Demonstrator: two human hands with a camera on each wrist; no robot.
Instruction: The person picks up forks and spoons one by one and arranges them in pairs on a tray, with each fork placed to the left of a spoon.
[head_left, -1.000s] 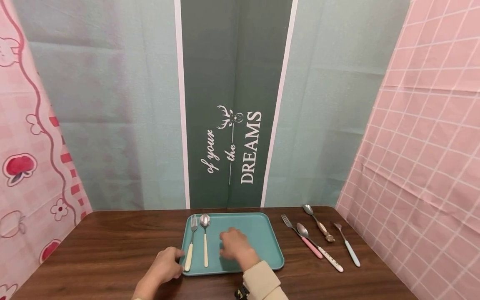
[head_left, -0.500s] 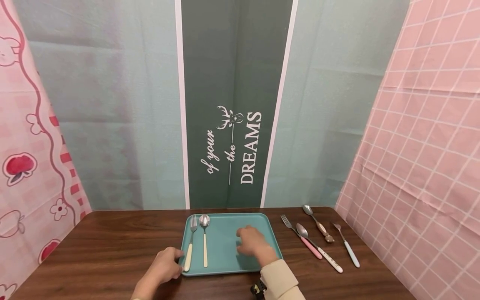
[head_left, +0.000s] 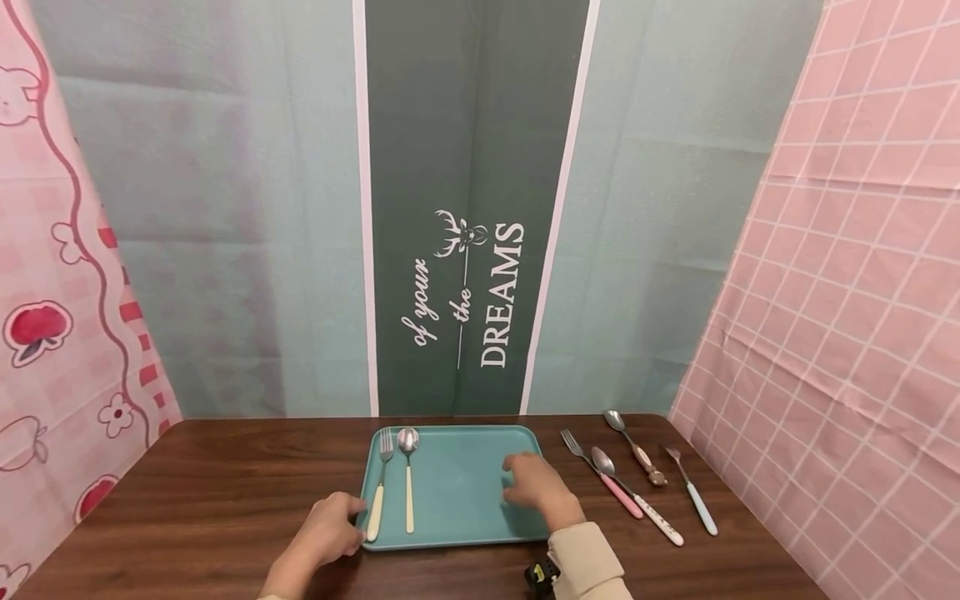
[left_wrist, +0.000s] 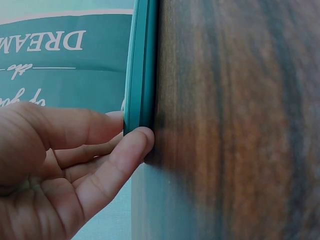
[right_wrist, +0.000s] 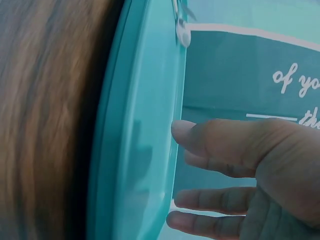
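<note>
A rectangular, blue-green tray (head_left: 457,500) with rounded corners is lying flat at the middle of a dark brown, wood-grained tabletop (head_left: 210,492). Its smooth base is showing one even colour, and a low raised rim is running round it; the right wrist view is picking out a soft sheen and a faint hand shadow along its inner wall.

The person's left hand (head_left: 327,527) is holding the tray at its near left corner, the thumb and fingers (left_wrist: 105,125) closing around the edge with little gap between them. The right hand (head_left: 538,487) is hovering over the tray's right side, its loosely bent fingers spreading apart from the thumb and holding nothing.

On the left part of the tray, a silver fork with a cream handle (head_left: 377,510) is lying just beside the left hand, tines pointing far. A silver spoon with a slim cream handle (head_left: 409,496) is lying to its right, bowl also far.

To the tray's right, a fork with a pink handle (head_left: 622,497) and a spoon with a patterned white handle (head_left: 658,519) are lying close together. Farther right, a spoon with a brownish, figure-ended handle (head_left: 642,457) and a fork with a pale blue handle (head_left: 701,507) are resting on the tabletop.
</note>
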